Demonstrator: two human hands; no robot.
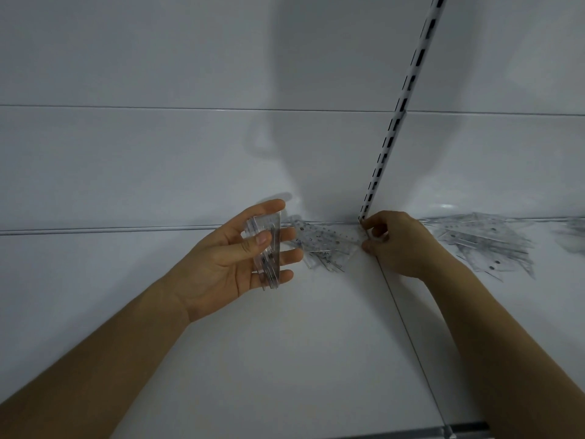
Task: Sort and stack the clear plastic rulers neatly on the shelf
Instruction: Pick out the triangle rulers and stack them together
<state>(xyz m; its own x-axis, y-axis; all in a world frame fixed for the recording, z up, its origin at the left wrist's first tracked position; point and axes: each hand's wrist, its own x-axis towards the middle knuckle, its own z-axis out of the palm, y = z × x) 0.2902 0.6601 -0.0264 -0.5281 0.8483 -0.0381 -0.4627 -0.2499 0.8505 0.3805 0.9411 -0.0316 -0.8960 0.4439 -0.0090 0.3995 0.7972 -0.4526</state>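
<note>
Left fingers [286,256]: curled round a small stack of clear rulers [267,251], thumb pressed across its front, the other fingertips showing behind it.
Left hand [234,258]: palm turned up towards the camera, raised above the shelf [285,343], holding the stack on edge with its wider end upward.
Right fingers [368,247]: bent and pinching the right end of a single ruler [329,240], thumb beneath and forefinger above.
Right hand [399,243]: back of the hand to the camera, close to the foot of the slotted upright [400,103].
Single ruler: lies roughly level across a loose pile of rulers [323,258] on the shelf, between the two hands.
Loose pile: fanned out at the back of the shelf against the back panel [158,153], just left of the seam [408,337] between shelf boards.
Second heap of rulers [484,239]: spread untidily on the shelf to the right of the right hand, also at the back.
Further rulers [574,236]: a blurred cluster at the far right edge, cut off by the frame.
Slotted upright: runs slantwise up the white back panel from behind the right hand.
Shelf edge [468,427]: a grey strip at the bottom right.
</note>
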